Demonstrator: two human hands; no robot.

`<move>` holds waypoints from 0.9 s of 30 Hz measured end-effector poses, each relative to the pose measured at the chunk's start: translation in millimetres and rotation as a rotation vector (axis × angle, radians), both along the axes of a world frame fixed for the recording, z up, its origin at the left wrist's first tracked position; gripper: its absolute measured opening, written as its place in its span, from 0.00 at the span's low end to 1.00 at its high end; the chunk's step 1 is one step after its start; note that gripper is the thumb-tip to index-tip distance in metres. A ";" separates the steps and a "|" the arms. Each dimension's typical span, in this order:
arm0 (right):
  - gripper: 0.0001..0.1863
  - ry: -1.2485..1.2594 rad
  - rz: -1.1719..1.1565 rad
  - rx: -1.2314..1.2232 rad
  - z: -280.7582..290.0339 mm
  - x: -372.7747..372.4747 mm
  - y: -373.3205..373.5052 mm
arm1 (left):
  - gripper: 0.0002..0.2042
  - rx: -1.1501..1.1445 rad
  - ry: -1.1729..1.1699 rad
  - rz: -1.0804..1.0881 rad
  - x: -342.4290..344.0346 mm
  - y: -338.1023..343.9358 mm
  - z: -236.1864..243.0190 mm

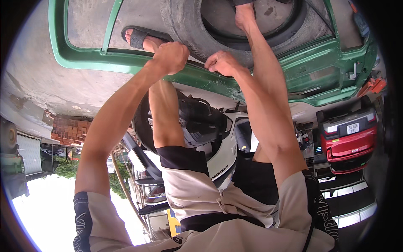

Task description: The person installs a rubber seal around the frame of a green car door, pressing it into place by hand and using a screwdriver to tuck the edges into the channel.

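Observation:
A green vehicle door (310, 71) with an open window frame lies across the front of me, partly over a large tyre (184, 21). My left hand (171, 57) is closed in a fist at the window-sill edge of the door. Just to its right, my right hand (222, 64) has its fingers bent together in a pinch at the same edge. Between the hands a thin dark strip (195, 64) runs along the sill. The curled fingers hide what either hand grips.
My sandalled foot (140, 38) stands inside the window frame; my other foot (244, 16) is within the tyre ring. A white and black scooter (224, 151) is close behind me. Stacked bricks (69, 129), a red car (349, 140) and an orange object (372, 86) are farther out.

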State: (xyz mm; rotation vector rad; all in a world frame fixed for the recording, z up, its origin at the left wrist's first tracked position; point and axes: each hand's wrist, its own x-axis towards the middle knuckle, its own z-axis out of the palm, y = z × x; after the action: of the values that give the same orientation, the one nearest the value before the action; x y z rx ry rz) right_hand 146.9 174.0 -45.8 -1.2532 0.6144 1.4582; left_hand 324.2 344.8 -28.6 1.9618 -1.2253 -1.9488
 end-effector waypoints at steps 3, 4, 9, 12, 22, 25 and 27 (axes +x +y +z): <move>0.14 -0.026 0.032 -0.042 2.9 -5.1 -1.5 | 0.06 -0.001 -0.004 -0.084 1.7 -9.5 -0.1; 0.14 -0.016 0.012 -0.047 3.8 -9.7 -0.3 | 0.06 -0.017 -0.005 -0.072 0.5 -10.3 0.1; 0.18 0.025 -0.050 -0.055 11.0 -15.5 3.6 | 0.05 -0.024 -0.065 -0.127 -2.9 -18.8 3.6; 0.21 0.003 -0.090 -0.101 15.7 -17.3 7.7 | 0.06 -0.017 -0.045 -0.253 -4.2 -28.5 5.8; 0.20 -0.250 -0.232 -0.290 31.6 -39.1 33.9 | 0.09 -0.131 -0.027 -0.215 -62.6 -17.2 18.1; 0.19 -0.078 -0.388 -0.305 7.0 -78.4 23.3 | 0.09 -0.132 -0.027 -0.205 -71.9 -35.9 19.8; 0.19 0.104 -0.332 -0.279 15.9 -54.3 22.7 | 0.10 -0.014 -0.041 -0.218 -69.2 -16.4 29.5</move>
State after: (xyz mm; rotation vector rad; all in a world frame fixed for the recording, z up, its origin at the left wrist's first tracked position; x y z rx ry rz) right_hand 92.6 196.7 -29.8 -1.2210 1.0720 1.1916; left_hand 255.0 328.4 0.9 1.9426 -1.5165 -1.9976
